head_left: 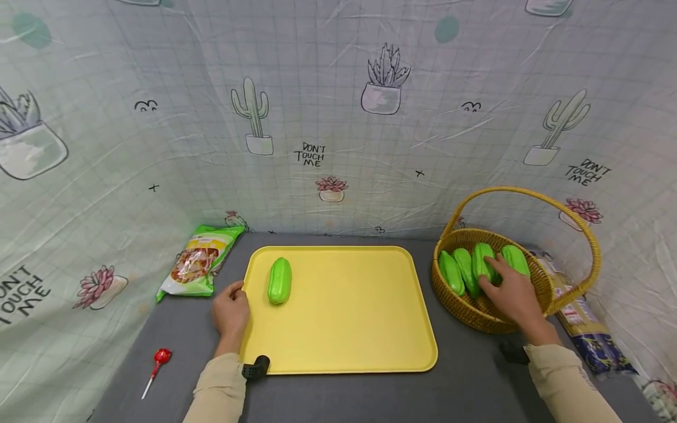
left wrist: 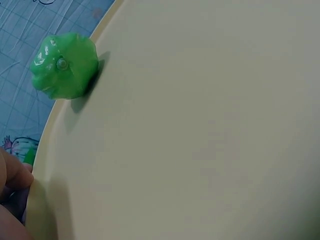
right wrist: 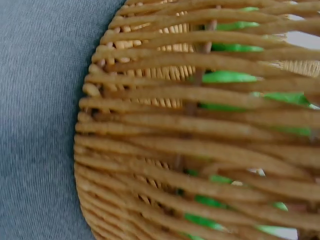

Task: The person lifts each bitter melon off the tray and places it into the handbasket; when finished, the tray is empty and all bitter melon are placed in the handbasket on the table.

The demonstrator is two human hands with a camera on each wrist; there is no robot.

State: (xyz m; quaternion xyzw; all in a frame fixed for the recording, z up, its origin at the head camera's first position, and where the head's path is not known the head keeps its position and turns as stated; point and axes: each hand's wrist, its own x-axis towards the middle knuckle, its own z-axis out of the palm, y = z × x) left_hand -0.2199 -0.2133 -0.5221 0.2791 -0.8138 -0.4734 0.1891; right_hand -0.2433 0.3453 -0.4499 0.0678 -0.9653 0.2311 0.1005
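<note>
My left hand (head_left: pixel 230 310) grips the left rim of a yellow tray (head_left: pixel 349 311); in the left wrist view its fingers (left wrist: pixel 17 172) pinch the edge. Near that side of the tray lies one glossy green ribbed vegetable (head_left: pixel 280 281), long and rounded. Over on the right, my right hand (head_left: pixel 512 294) reaches into a wicker basket (head_left: pixel 476 314) and holds a similar green vegetable (head_left: pixel 482 258) between thumb and fingers. Several more surround it in the basket. From the right wrist only the woven wall (right wrist: pixel 150 125) shows, with green through its gaps; the hand is hidden there.
A green food packet (head_left: pixel 200 261) lies behind my left hand, and a red lollipop (head_left: pixel 161 356) sits at the front left. Beside the basket is a long packet (head_left: pixel 587 329), partly covered by it. The basket's tall handle (head_left: pixel 587 235) arches on the right. Patterned cloth hangs behind.
</note>
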